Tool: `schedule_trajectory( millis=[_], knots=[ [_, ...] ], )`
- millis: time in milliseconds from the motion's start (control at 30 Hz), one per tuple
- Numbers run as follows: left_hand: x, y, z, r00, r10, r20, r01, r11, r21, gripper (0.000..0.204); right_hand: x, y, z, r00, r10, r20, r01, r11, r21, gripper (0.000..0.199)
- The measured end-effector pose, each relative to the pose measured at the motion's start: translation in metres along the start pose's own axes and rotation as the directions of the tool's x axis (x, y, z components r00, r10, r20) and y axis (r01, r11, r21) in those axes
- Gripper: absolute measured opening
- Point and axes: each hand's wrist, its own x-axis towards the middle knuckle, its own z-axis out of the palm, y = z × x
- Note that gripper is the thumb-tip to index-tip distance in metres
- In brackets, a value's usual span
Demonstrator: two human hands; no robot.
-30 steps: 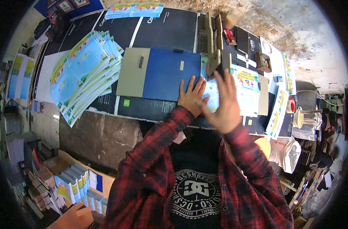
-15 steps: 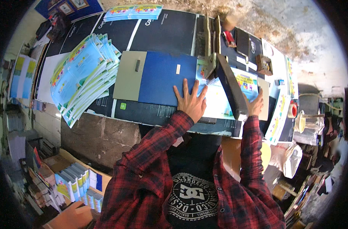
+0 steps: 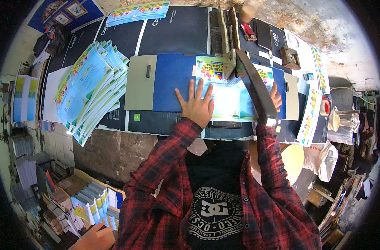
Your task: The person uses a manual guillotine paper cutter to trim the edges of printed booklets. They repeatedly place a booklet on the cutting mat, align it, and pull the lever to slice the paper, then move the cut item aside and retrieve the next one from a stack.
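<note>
A printed blue, green and yellow cover sheet (image 3: 225, 102) lies open on a blue board (image 3: 169, 83), under a stapler-like metal device with a long dark lever arm (image 3: 256, 87). My left hand (image 3: 198, 104) rests flat with fingers spread, across the sheet's left edge and the blue board. My right hand (image 3: 275, 99) lies at the sheet's right edge, fingers stretched out, partly hidden behind the lever. How many sheets are stacked under my hands I cannot tell. The lever hides the middle of the sheet.
A fanned pile of similar sheets (image 3: 92, 83) lies to the left; another stack (image 3: 137, 13) sits at the back. Right of the lever are a small metal block (image 3: 290, 57), a red box (image 3: 248, 31), a tape roll (image 3: 325, 107) and a printed strip (image 3: 310, 116).
The cover sheet has slid left over the blue board, baring a blue strip at its right. My left hand has shifted left with it. The view has turned slightly.
</note>
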Motion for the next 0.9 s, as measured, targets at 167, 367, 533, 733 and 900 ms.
schedule_trajectory(
  millis=[167, 367, 533, 733, 900],
  knots=[
    [0.004, 0.004, 0.009, 1.0, 0.015, 0.001, -0.015, 0.998, -0.061, 0.051, 0.002, -0.009, -0.01, 0.996, 0.075, 0.055, -0.075, 0.997, -0.017, 0.108],
    [0.01, 0.004, 0.013, 1.0, 0.013, -0.019, -0.014, 0.997, -0.082, 0.051, 0.052, -0.044, -0.08, 0.866, -0.47, -0.172, 0.488, 0.869, 0.081, 0.104],
    [0.004, 0.0, 0.013, 1.0, 0.011, 0.008, -0.011, 1.0, -0.01, 0.052, 0.039, -0.177, -0.22, 0.726, -0.688, -0.006, 0.605, 0.634, 0.482, 0.079],
    [0.002, 0.002, 0.01, 0.999, -0.002, 0.043, 0.002, 1.0, 0.003, 0.054, -0.033, -0.149, -0.167, 0.645, -0.745, 0.171, 0.708, 0.666, 0.234, 0.087],
    [0.003, 0.006, 0.013, 1.0, 0.02, -0.01, -0.021, 0.997, -0.071, 0.053, -0.084, -0.114, -0.093, 0.723, -0.678, 0.133, 0.662, 0.734, 0.151, 0.099]
  ],
)
